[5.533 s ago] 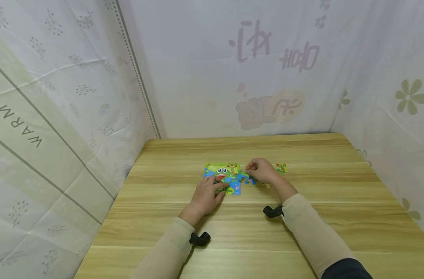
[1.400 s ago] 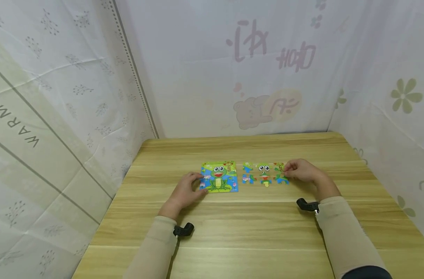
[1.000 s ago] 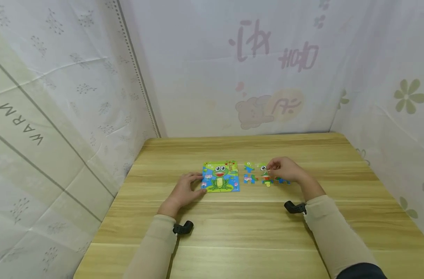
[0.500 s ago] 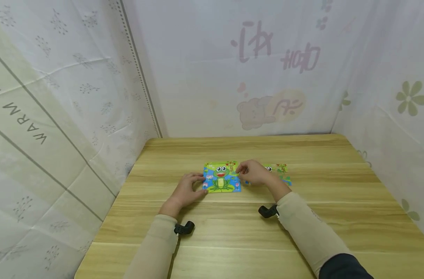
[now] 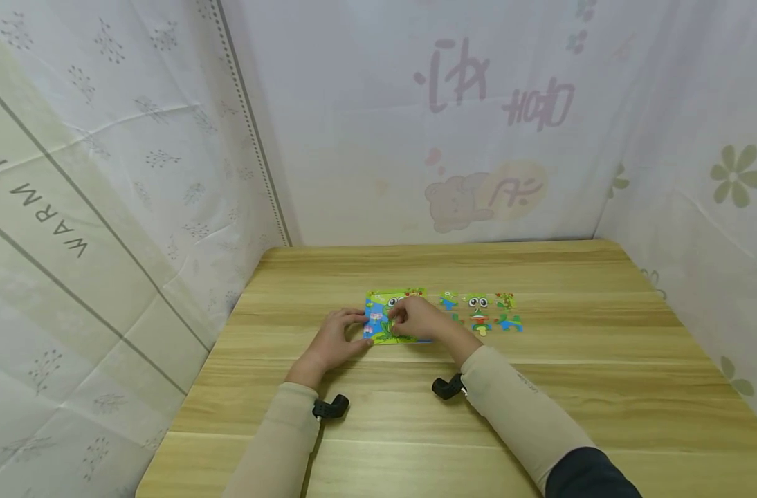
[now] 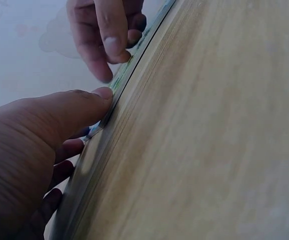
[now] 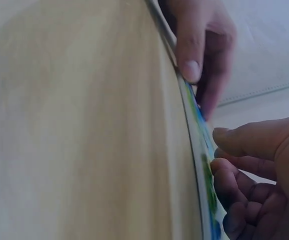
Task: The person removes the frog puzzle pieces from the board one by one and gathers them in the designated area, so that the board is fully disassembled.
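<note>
A square frog jigsaw puzzle [image 5: 378, 335] lies flat near the middle of the table in the head view. At its left edge my left hand [image 5: 330, 344] holds the near corner between thumb and fingers. The thumb [image 6: 92, 107] sits on the rim in the left wrist view. My right hand [image 5: 419, 319] hovers over the puzzle's middle, covering part of the frog. In the right wrist view, its fingers bend loosely and the thumb [image 7: 244, 140] stands apart from the index finger; I see nothing between them.
To the puzzle's right lie several loose jigsaw pieces in two rows, among them one with eyes [image 5: 478, 302], a tree piece [image 5: 506, 301] and a blue-green piece [image 5: 510, 323]. The wooden table [image 5: 378, 443] meets printed curtains [image 5: 366, 124] behind and at both sides.
My right hand has swept left from the far right pieces, past the others, to above the puzzle, uncovering most loose pieces. My left hand has moved from on top of the puzzle to its left edge.
</note>
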`<state>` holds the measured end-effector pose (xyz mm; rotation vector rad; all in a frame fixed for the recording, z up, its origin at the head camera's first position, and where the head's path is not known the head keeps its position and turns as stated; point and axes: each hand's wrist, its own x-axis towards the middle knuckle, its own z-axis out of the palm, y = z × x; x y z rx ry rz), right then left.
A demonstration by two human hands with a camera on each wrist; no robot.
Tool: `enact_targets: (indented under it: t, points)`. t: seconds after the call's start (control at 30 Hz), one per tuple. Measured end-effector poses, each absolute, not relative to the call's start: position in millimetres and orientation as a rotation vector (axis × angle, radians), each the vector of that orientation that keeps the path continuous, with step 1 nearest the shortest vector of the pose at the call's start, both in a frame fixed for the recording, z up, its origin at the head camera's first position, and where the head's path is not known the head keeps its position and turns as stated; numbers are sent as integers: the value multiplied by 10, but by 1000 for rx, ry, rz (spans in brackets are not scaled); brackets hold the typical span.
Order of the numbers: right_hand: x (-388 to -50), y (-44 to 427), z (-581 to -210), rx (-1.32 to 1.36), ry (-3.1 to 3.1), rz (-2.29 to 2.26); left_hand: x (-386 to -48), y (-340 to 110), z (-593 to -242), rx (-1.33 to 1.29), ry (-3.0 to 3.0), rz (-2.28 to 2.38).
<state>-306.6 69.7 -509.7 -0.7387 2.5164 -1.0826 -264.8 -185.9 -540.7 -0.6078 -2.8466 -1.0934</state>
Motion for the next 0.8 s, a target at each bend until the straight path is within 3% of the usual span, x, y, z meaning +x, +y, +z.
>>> enact_targets:
  t: [0.8]
  points:
    - [-3012,501,-5125,-618,2700,-985,-2645,-1860,-5399,-610,-2858,-1084]
